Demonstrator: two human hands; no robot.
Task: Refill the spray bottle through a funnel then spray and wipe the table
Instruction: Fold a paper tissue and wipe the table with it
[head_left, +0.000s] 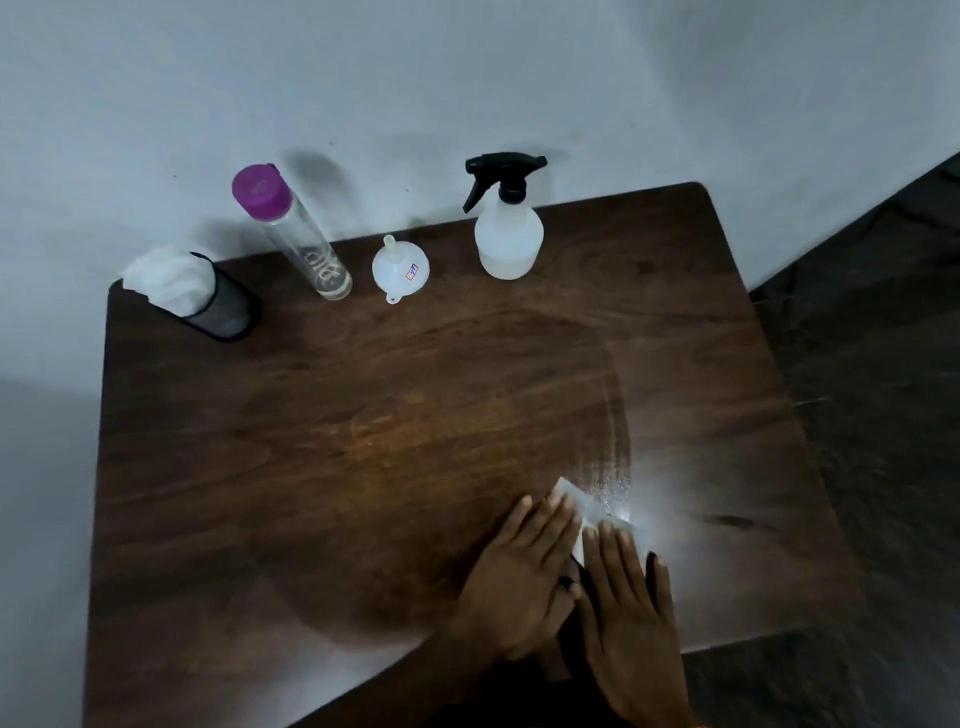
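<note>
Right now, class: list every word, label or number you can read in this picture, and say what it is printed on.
Clear bottle with purple cap: pale lettering on its side, too blurred to read.
Funnel: small red and blue sticker, too small to read.
Spray bottle: no label visible.
Black mesh holder of tissues: no text visible.

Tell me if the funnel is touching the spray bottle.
Apart. The head view shows bare table between the funnel and the spray bottle.

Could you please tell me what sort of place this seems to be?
Probably a plain room at home or in an office, not a workshop: a dark wooden table pushed against a bare painted wall, with dark stone-like flooring beside it.
</note>
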